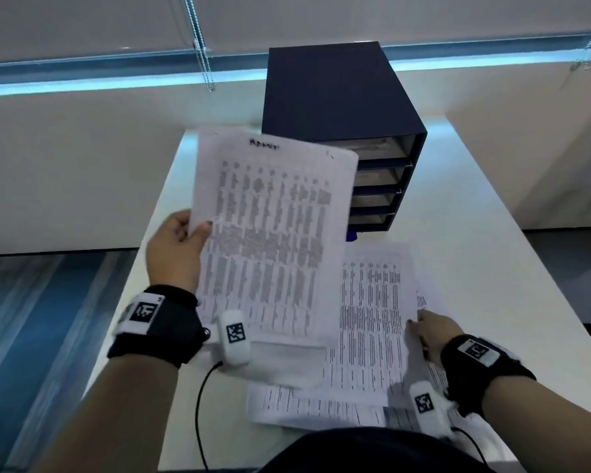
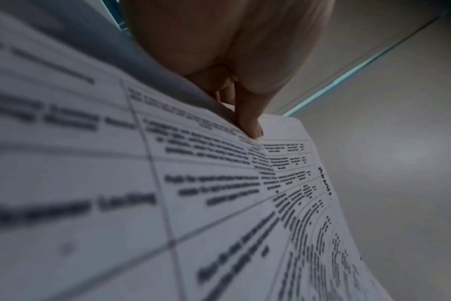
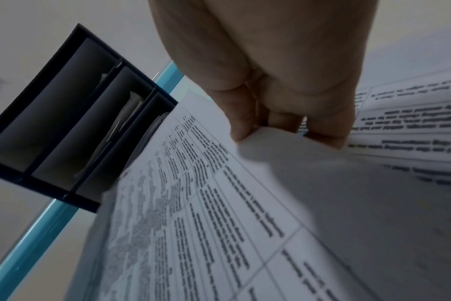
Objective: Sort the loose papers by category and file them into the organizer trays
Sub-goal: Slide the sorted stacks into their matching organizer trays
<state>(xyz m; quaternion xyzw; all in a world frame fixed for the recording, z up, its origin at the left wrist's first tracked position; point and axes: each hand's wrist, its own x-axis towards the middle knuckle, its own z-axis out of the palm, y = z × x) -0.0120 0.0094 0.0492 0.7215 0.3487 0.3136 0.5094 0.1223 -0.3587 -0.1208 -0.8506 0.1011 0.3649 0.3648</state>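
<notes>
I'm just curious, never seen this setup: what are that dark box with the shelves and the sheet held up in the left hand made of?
The dark navy box organizer looks like matte plastic or coated board: flat, dull faces and sharp edges; I can't tell which. The white printed sheet is thin paper: it curves where the left hand pinches its edge.

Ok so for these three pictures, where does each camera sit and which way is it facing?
Head: worn high, looks forward and down at the table, organizer, both hands and wristbands.
Left wrist: looks along the left hand at the held sheet.
Right wrist: looks along the right hand at the loose papers and organizer trays.
Shared: the organizer, in head and right wrist views.
</notes>
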